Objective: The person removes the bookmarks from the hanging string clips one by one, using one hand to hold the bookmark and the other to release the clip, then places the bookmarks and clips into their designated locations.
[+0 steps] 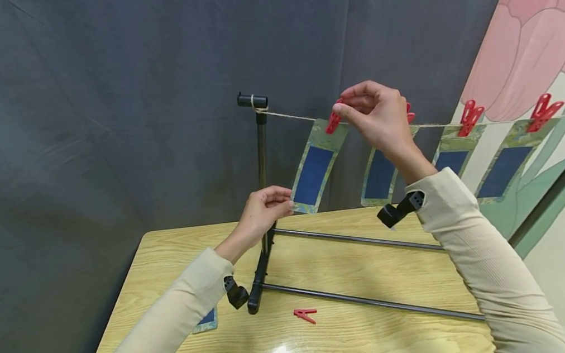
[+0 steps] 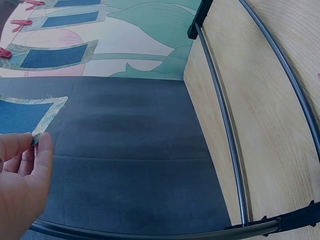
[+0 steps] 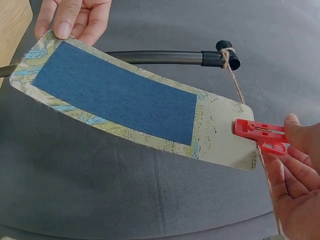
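Observation:
A blue card with a patterned border (image 1: 314, 175) hangs slanted at the twine (image 1: 287, 116), near the left post. My left hand (image 1: 261, 212) pinches its lower left corner between thumb and fingers. Up at the card's top edge, my right hand (image 1: 380, 114) holds a red clothespin (image 1: 333, 122) by its handle end. In the right wrist view the tips of that clothespin (image 3: 245, 128) lie over the card's plain top strip, right where the twine (image 3: 239, 90) passes behind. The same card's lower corner (image 2: 37, 132) shows between the fingers in the left wrist view.
Farther right along the twine, similar cards (image 1: 506, 171) hang from red clothespins (image 1: 470, 118). A black stand (image 1: 263, 167) with two low bars (image 1: 369, 298) stands on the wooden table (image 1: 169, 265). On the tabletop lie a loose red clothespin (image 1: 305, 315) and another card (image 1: 207, 321), partly behind the left forearm.

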`<state>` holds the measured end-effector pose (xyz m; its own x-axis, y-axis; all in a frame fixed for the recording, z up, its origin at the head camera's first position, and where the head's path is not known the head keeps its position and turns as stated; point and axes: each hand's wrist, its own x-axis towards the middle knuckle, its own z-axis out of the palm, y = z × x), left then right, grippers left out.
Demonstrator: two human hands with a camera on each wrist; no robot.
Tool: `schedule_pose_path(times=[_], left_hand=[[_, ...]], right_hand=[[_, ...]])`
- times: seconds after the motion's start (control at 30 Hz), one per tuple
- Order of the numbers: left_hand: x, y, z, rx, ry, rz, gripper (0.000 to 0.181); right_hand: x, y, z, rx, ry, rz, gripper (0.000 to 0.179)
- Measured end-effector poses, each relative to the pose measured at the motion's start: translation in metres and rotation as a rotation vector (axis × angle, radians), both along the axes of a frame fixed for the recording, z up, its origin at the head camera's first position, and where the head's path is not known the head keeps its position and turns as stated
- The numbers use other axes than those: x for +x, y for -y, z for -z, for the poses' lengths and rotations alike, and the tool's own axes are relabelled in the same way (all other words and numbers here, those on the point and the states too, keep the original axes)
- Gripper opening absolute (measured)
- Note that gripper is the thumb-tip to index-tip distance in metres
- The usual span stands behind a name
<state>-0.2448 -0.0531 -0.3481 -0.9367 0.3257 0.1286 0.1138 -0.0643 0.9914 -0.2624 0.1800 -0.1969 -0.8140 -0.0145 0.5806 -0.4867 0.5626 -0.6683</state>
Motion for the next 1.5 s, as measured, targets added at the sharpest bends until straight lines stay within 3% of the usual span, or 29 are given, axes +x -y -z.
schedule_pose_path(times=[0.87, 1.5], left_hand=[[0.0007, 0.0051, 0.0032, -0.001, -0.011, 0.007, 0.023], [0.0007, 0.0088, 0.007, 0.029, -0.002, 0.009, 0.024]], right_hand=[[-0.0014, 0.0064, -0.0013, -0.041, -0.064, 0.046, 0.028], [0.0009, 0.009, -0.0053, -0.064, -0.105, 0.033, 0.034]])
